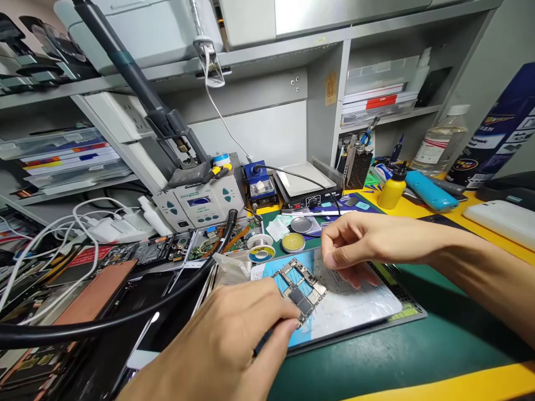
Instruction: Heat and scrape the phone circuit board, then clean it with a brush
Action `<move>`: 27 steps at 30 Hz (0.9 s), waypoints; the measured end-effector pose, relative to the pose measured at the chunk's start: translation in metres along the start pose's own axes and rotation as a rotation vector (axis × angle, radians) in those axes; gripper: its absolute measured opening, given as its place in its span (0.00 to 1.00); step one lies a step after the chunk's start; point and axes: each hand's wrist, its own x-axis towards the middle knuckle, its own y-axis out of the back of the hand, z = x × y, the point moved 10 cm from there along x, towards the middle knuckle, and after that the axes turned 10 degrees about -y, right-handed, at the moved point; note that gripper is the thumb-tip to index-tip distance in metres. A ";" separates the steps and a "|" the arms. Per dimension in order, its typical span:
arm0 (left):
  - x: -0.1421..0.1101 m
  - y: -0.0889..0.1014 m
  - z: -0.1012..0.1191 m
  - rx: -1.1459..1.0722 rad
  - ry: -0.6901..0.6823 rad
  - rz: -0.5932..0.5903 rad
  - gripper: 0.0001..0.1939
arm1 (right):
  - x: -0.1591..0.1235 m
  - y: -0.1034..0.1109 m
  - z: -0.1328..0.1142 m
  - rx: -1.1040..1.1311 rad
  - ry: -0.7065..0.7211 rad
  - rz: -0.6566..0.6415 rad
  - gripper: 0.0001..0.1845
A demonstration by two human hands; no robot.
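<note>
My left hand (246, 323) is closed on the lower left edge of a phone logic board (303, 295), pinched between thumb and fingers. The board has dark chips and open cut-outs, and it is held tilted over a white and blue pad (351, 309). A dark object shows under the left thumb, too hidden to name. To the right, my right hand (355, 248) hovers over the pad with thumb and index finger pressed together and the others curled. Whatever it may hold is hidden. Behind the board stand a solder wire spool (261, 249) and a small yellow tin (293, 243).
A black hose (167, 309) curves across the left side from the hot air station (200, 203). Phone parts (100, 289) crowd the left. At the back are a soldering station (261, 184) and a hot plate (307, 184). A yellow bottle (393, 189) stands right.
</note>
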 end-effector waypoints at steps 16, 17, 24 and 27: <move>-0.004 -0.022 0.004 0.326 -0.192 -0.104 0.15 | 0.012 0.017 0.030 -0.153 -0.207 0.245 0.14; -0.004 -0.021 0.006 0.342 -0.213 -0.084 0.15 | 0.013 0.018 0.032 -0.170 -0.216 0.266 0.13; 0.000 -0.022 0.003 0.382 -0.220 -0.053 0.16 | 0.013 0.018 0.035 -0.204 -0.237 0.288 0.12; 0.000 -0.025 -0.008 0.322 -0.134 -0.107 0.17 | 0.011 0.016 0.032 -0.193 -0.241 0.269 0.11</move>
